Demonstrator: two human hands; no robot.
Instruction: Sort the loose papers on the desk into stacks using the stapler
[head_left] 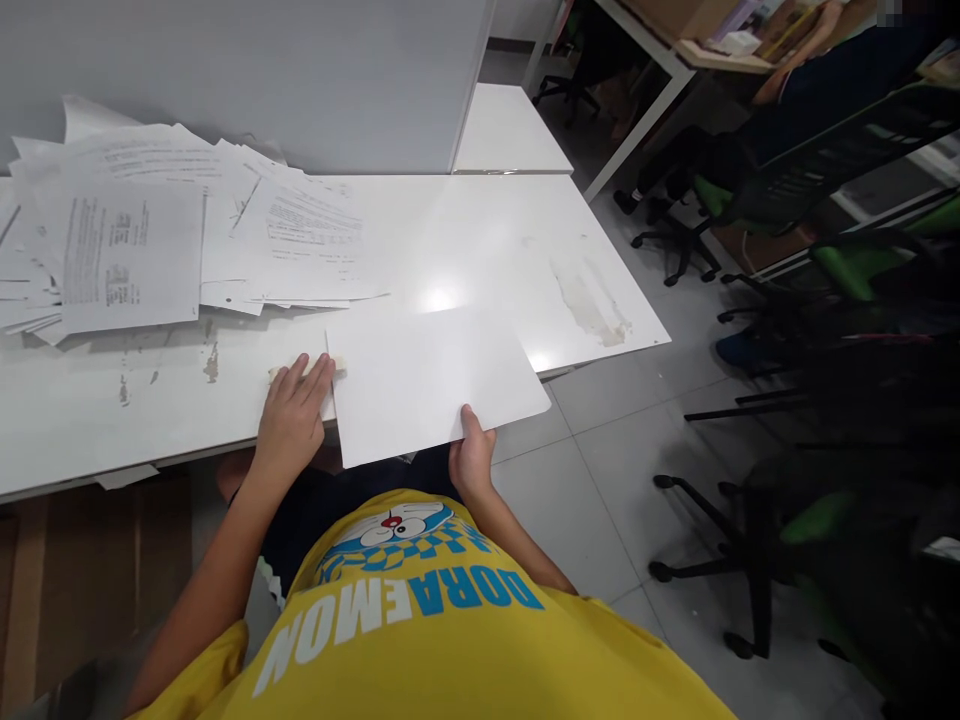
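Two hands at work, right hand (471,455) pinching white sheet (431,380) (near edge), left hand (294,415) flat, holding nothing

A: What are the hands on?

B: The right hand (471,452) grips the near edge of a blank white sheet (431,380) that juts over the edge of the white surface (517,250). The left hand (294,415) lies flat beside it, fingers (315,378) touching the sheet's left edge and a small pale object (279,372).

A: Anything else?

B: A spread of printed papers (150,240) at the far left, and office chairs (750,560) on the floor to the right.
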